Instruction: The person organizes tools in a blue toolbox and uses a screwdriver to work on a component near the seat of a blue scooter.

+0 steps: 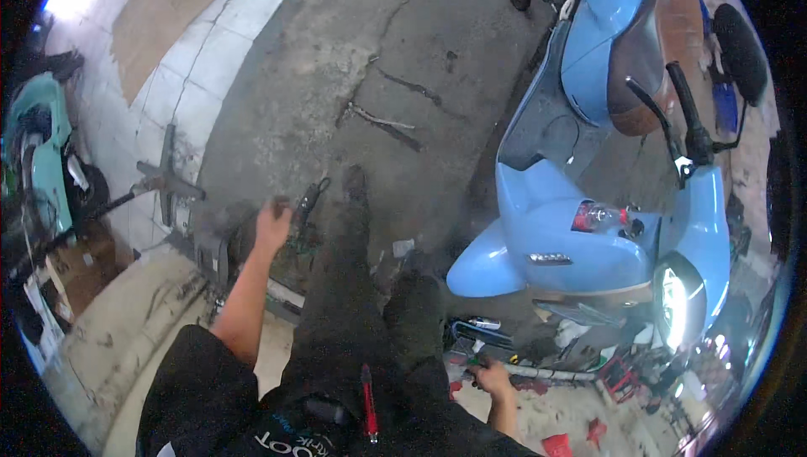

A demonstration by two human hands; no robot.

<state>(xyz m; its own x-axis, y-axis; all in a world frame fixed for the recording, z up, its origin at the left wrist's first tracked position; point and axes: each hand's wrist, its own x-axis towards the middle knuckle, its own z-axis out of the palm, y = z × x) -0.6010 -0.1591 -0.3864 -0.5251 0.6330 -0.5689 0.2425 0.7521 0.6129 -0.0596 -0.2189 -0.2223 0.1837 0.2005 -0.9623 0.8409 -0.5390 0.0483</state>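
My left hand point(273, 226) is stretched out low beside my left leg, its fingers loosely bent and somewhat blurred, with nothing visible in them. Just right of it, and apart from it, lies a dark, slender object with a looped end point(313, 195). On my other side, my right hand point(494, 377) reaches down by a ledge, its fingers closed around something small and dark that I cannot make out. A dark tray-like holder point(481, 335) with a small can point(485, 322) in it lies just beyond that hand.
A light-blue scooter point(580, 247) stands at the right, a plastic bottle point(601, 217) in its front pocket and its headlight lit. Left are a metal cross-shaped stand point(168, 184), a cardboard box point(84, 268) and a turquoise scooter point(46, 154). A red crate point(619, 380) sits lower right.
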